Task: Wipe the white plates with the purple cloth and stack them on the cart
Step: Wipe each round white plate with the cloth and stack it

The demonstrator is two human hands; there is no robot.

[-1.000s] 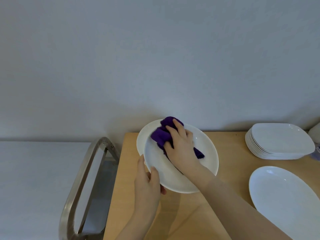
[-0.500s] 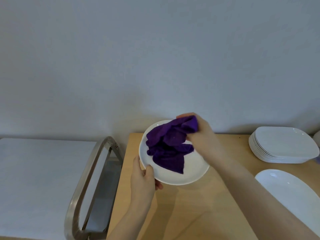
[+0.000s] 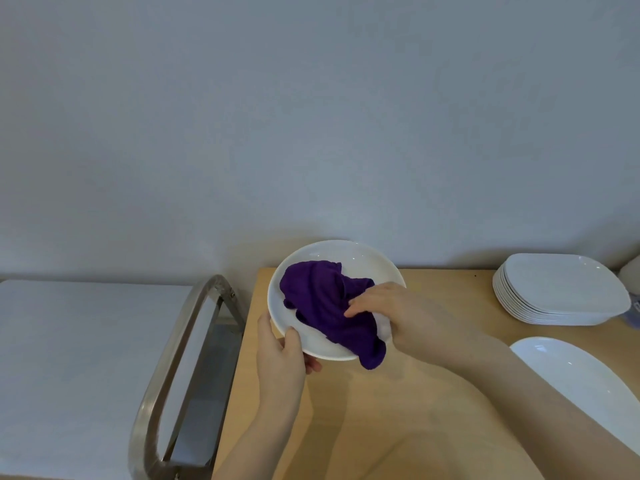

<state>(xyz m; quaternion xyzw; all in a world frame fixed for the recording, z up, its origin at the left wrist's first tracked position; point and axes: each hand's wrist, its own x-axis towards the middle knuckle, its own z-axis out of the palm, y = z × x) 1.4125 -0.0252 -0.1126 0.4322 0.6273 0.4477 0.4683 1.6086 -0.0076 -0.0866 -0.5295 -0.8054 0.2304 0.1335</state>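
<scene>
1. The right hand (image 3: 398, 315) presses the purple cloth (image 3: 329, 306) into the round white plate (image 3: 332, 254); its fingers look fairly flat, though whether they pinch the cloth I cannot tell.
2. The left hand (image 3: 280, 358) grips the plate's near-left rim, thumb on top, above the wooden table (image 3: 398, 410).
3. The cloth spreads across the plate, one corner hanging over the near edge.
4. Far right sits a stack of white plates (image 3: 557, 292); an oval platter (image 3: 581, 379) lies nearer.
5. The metal cart (image 3: 180, 358) stands left of the table.

right hand (image 3: 391, 313) lowered from plate's top, purple cloth (image 3: 332, 306) spread across plate (image 3: 329, 252) (one corner overhanging)
</scene>
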